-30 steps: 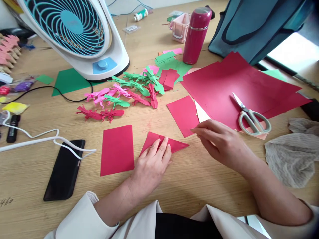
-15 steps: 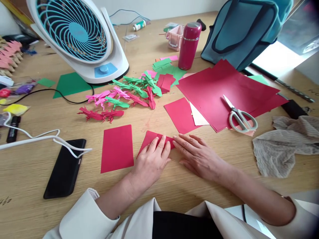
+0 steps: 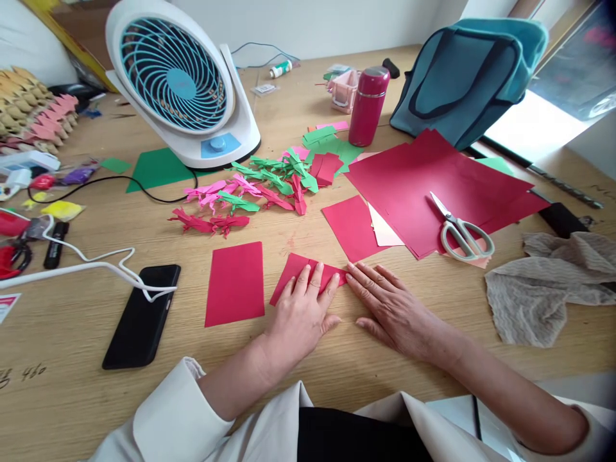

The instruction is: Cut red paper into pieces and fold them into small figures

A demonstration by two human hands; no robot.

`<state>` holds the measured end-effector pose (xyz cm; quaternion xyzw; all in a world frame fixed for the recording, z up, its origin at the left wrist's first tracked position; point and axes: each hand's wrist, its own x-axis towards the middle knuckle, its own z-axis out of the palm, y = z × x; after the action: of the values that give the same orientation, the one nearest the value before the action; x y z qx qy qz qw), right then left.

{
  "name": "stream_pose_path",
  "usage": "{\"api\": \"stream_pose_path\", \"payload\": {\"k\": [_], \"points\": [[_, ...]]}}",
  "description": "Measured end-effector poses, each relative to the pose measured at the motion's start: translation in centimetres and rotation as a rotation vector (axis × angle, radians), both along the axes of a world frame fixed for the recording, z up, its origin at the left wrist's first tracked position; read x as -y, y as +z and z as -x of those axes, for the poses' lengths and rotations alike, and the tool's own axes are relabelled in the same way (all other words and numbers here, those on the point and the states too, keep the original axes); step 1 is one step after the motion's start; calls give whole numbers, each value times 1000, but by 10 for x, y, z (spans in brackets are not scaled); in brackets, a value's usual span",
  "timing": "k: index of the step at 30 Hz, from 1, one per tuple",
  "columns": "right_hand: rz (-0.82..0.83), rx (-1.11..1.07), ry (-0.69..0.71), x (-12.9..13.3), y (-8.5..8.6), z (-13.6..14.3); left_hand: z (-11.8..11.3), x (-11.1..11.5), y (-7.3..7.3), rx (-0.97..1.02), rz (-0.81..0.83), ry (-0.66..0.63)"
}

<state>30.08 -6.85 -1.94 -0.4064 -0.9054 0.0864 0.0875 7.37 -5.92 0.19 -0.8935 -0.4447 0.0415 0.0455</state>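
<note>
A folded piece of red paper (image 3: 292,272) lies flat on the table in front of me, partly hidden by my fingers. My left hand (image 3: 303,308) rests on it with fingers spread, pressing it to the wood. Fingers outstretched, my right hand (image 3: 397,308) lies flat on the table, its fingertips at the paper's right-hand tip. Left of the folded piece is a flat red rectangle of paper (image 3: 235,283). Another red rectangle (image 3: 356,228) lies beyond my hands, overlapping a cream sheet (image 3: 386,226).
Folded paper figures (image 3: 240,189) in pink, green and red lie before a fan (image 3: 180,83). Scissors (image 3: 464,234) rest on large red sheets (image 3: 433,173). Around them are a flask (image 3: 368,106), a teal bag (image 3: 462,83), a grey cloth (image 3: 548,282) and a phone (image 3: 142,321).
The camera view has shifted, so more of the table's left side shows. My left thumb has spread out from the fingers, and my right thumb also stands farther out.
</note>
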Motion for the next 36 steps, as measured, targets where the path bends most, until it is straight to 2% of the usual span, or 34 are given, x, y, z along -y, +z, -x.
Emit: {"api": "stream_pose_path", "payload": {"k": [18, 20, 25, 30, 36], "points": [[-13, 8, -7, 2, 8, 4, -12, 12, -3, 39, 73, 131], [-8, -26, -5, -1, 13, 9, -12, 13, -2, 55, 74, 126], [85, -231, 100, -22, 23, 30, -10, 10, -3, 82, 113, 120], [167, -391, 47, -41, 16, 46, -9, 7, -5, 105, 187, 124], [168, -461, 76, -46, 5, 45, -7, 7, -7, 173, 179, 105]]}}
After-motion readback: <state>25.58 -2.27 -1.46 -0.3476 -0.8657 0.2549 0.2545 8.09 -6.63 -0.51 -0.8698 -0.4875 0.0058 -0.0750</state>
